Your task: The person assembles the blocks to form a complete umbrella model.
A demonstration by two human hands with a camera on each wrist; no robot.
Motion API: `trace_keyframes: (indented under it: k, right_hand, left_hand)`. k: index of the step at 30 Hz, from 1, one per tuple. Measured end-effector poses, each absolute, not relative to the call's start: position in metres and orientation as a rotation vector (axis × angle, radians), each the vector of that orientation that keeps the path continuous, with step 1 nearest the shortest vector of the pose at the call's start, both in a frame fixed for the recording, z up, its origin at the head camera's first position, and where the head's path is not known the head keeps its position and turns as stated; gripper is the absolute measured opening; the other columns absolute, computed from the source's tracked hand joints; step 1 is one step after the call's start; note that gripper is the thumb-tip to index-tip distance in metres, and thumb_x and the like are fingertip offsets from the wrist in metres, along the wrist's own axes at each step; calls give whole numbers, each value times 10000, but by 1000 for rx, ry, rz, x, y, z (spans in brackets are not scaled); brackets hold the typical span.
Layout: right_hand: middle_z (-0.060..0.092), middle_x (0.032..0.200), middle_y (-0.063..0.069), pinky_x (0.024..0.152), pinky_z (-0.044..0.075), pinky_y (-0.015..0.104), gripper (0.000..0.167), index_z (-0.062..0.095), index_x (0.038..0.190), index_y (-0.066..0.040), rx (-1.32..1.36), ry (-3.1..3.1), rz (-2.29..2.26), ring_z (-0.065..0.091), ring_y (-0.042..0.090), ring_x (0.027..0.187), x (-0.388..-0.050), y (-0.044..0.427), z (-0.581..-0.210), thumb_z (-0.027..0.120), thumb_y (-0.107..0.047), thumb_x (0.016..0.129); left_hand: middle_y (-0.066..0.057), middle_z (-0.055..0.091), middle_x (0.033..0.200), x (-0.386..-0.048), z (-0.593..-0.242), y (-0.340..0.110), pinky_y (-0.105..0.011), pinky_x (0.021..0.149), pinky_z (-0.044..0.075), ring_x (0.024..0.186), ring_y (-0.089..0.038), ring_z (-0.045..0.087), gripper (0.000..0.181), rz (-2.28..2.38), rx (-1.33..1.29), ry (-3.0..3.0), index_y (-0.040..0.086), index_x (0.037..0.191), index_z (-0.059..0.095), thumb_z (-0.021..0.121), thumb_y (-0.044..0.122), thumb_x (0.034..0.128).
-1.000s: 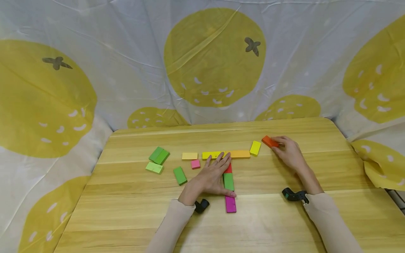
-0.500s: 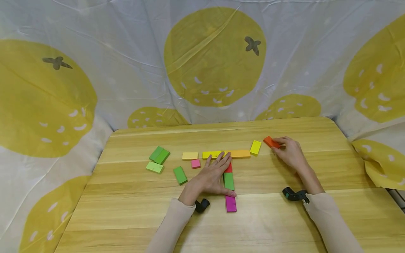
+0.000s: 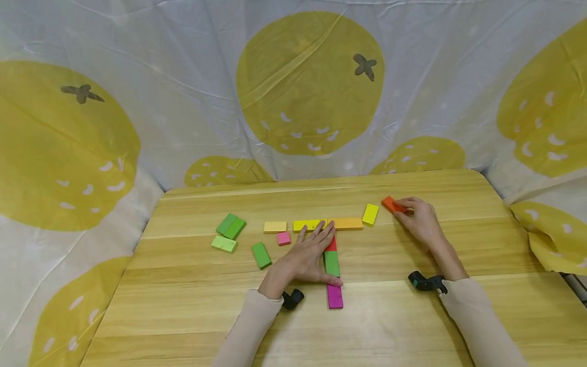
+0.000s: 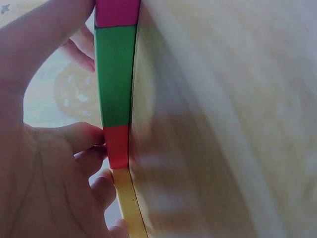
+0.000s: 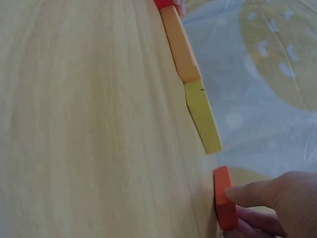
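Observation:
In the head view my left hand (image 3: 300, 262) rests with spread fingers over a T of coloured wooden blocks. Its fingertips touch near where the yellow block (image 3: 304, 225) meets the orange block (image 3: 348, 224), and the thumb lies on the purple block (image 3: 335, 298). Between them run a red block (image 3: 331, 245) and a green block (image 3: 331, 264); the hand partly hides the stem. To the right, my right hand (image 3: 423, 224) pinches an orange-red block (image 5: 225, 201) between thumb and fingers, low at the table. A short yellow block (image 3: 370, 214) sits left of it, tilted against the orange one's end.
On the left lie a pale yellow block (image 3: 275, 227), a pink block (image 3: 283, 238), a green block (image 3: 261, 255), a light green block (image 3: 224, 243) and a green pair (image 3: 231, 225). A patterned cloth (image 3: 202, 102) hangs behind the wooden table (image 3: 174, 316).
The right hand's orange-red block has shifted very slightly to the right since a second ago. The left hand and the other blocks stay as they were.

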State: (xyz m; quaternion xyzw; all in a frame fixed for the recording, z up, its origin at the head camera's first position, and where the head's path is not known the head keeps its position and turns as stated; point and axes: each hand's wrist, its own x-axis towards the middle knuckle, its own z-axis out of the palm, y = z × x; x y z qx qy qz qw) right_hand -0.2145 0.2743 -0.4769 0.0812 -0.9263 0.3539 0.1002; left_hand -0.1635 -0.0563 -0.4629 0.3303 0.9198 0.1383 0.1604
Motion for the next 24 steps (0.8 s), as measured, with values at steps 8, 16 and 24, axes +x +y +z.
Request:
trace_keyframes:
  k: [8, 16, 24]
  right_hand:
    - [633, 1287, 357, 900, 579, 605, 358, 676, 1269, 117, 228, -2776, 1075, 671, 519, 1091, -218, 273, -480, 724, -20, 941]
    - [638, 1272, 370, 889, 585, 602, 327, 685, 1250, 123, 250, -2762, 1075, 679, 526, 1075, -220, 270, -480, 709, 16, 942]
    - [645, 1259, 375, 878, 587, 599, 324, 690, 1237, 127, 225, -2748, 1079, 687, 522, 1050, -223, 263, -476, 717, 6, 938]
  left_hand:
    - [13, -45, 1766, -163, -463, -58, -577, 1313, -28, 1639, -236, -49, 1298, 401, 937, 2623, 128, 1677, 46, 761, 731, 777]
    - [17, -48, 1765, -163, -462, -58, -569, 1315, -25, 1639, -225, -52, 1307, 394, 926, 2621, 129, 1677, 40, 759, 740, 772]
    - [12, -43, 1765, -164, -462, -56, -572, 1315, -21, 1639, -227, -48, 1308, 396, 937, 2624, 126, 1678, 44, 763, 737, 772]
